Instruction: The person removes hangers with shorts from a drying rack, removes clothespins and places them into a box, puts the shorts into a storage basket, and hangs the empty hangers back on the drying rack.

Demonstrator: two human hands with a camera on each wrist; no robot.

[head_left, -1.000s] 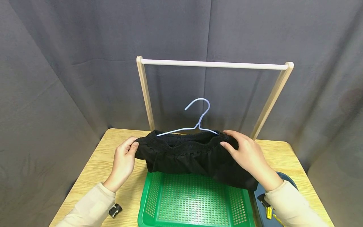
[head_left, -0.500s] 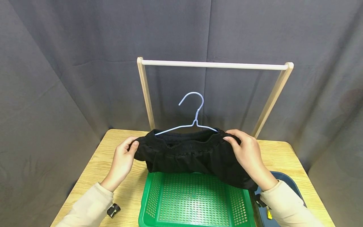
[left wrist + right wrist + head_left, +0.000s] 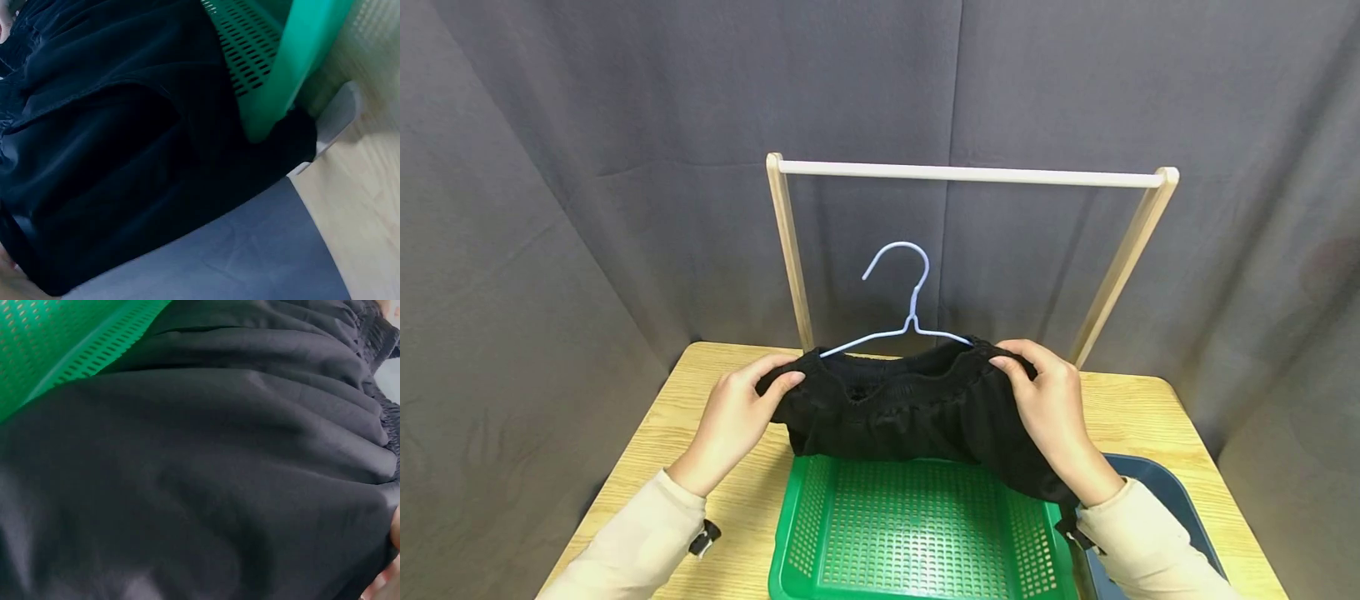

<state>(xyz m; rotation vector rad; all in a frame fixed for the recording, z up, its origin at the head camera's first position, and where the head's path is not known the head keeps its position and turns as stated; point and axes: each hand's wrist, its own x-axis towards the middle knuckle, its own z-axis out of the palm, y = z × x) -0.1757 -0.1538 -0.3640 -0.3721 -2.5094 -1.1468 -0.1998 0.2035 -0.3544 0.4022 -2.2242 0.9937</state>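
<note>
A black garment with an elastic waistband, which looks like shorts (image 3: 895,425), is stretched between both hands in the head view. My left hand (image 3: 737,417) pinches its left waist edge between thumb and fingers. At the other end my right hand (image 3: 1048,408) pinches the waistband near the right corner. Out of the waist opening rises a pale blue hanger (image 3: 912,312), its hook upright and pointing left. Both ends of the hanger's arms are hidden inside the waistband. Dark cloth (image 3: 112,144) fills much of the left wrist view, and the same cloth (image 3: 187,475) covers most of the right wrist view.
A green perforated basket (image 3: 781,533) stands under the garment on the wooden table (image 3: 737,533). Behind, a rack with a white rail (image 3: 970,174) and wooden posts stands before a grey curtain (image 3: 625,167). A dark blue tray (image 3: 1180,500) lies at right, partly behind the right forearm.
The hanger has shifted left and slightly upward, its hook more upright. My left hand has moved a little right along the waistband. The right forearm has swung slightly left.
</note>
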